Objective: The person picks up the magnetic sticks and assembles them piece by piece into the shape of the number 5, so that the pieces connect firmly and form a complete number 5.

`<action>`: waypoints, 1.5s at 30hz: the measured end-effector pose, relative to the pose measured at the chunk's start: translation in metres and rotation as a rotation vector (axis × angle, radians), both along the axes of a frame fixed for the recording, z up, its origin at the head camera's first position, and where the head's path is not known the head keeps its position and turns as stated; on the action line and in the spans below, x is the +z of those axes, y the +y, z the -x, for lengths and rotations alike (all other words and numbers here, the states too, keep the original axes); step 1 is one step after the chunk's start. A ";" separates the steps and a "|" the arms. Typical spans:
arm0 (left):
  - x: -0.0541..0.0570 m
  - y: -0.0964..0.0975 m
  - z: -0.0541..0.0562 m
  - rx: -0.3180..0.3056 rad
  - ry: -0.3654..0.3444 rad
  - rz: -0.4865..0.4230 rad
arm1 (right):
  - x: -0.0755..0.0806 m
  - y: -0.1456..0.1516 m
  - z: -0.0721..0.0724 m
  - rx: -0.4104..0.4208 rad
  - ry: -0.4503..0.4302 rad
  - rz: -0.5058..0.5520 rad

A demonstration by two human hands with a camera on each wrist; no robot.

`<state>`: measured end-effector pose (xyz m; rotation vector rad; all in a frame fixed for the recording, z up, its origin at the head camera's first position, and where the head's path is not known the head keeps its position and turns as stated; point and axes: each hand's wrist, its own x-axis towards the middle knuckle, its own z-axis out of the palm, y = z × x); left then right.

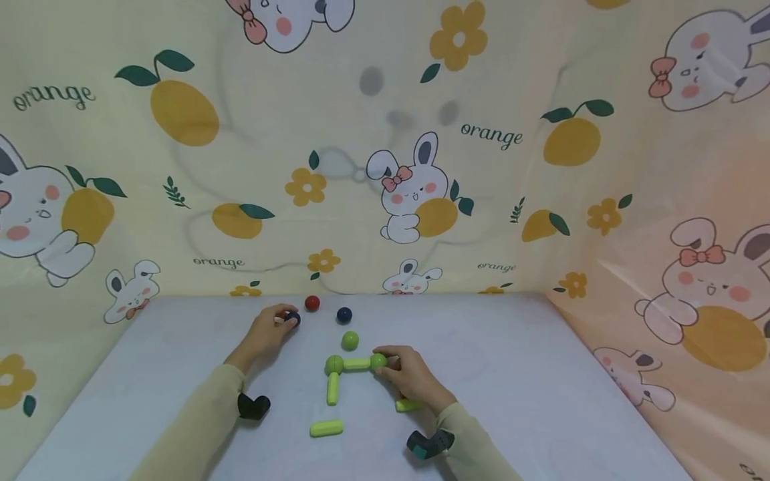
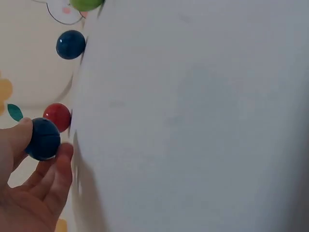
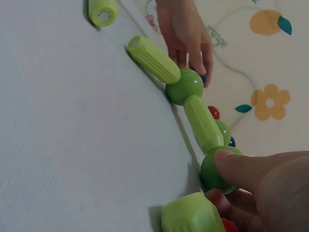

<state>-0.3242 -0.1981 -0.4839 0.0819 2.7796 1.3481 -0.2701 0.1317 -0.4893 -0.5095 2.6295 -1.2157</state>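
At the far left of the table my left hand (image 1: 267,331) pinches a dark blue ball (image 2: 44,139) between thumb and fingers. A red ball (image 1: 312,303) lies just beyond it. My right hand (image 1: 415,375) holds a green ball (image 3: 216,170) with the thumb on top. That ball sits on the end of a light green rod (image 1: 357,364). The rod's other end meets a second green ball (image 1: 333,364), from which another green rod (image 1: 333,389) runs toward the near side, forming a corner. Under the right hand lies a partly hidden green rod (image 1: 409,405).
A loose green ball (image 1: 350,341) and another dark blue ball (image 1: 344,315) lie behind the joined pieces. Nearer the front, a separate green rod (image 1: 327,428) lies on the white table (image 1: 511,374). A patterned cloth (image 1: 337,133) rises at the back and sides.
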 end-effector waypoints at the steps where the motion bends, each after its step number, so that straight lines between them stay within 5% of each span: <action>1: 0.000 0.000 -0.003 -0.003 0.003 -0.008 | -0.001 0.000 0.000 -0.001 -0.002 0.001; 17: 0.020 0.026 -0.078 -0.045 0.003 -0.162 | -0.003 0.000 -0.003 -0.037 0.020 -0.017; 23: 0.020 0.043 -0.105 -0.026 -0.006 -0.186 | -0.002 0.000 -0.004 -0.038 0.024 -0.010; 29: 0.016 0.059 -0.117 -0.045 -0.043 -0.174 | 0.001 0.000 -0.005 -0.040 0.014 -0.008; 45: 0.015 0.065 -0.126 -0.252 -0.102 -0.062 | 0.001 0.000 -0.004 -0.037 0.011 -0.012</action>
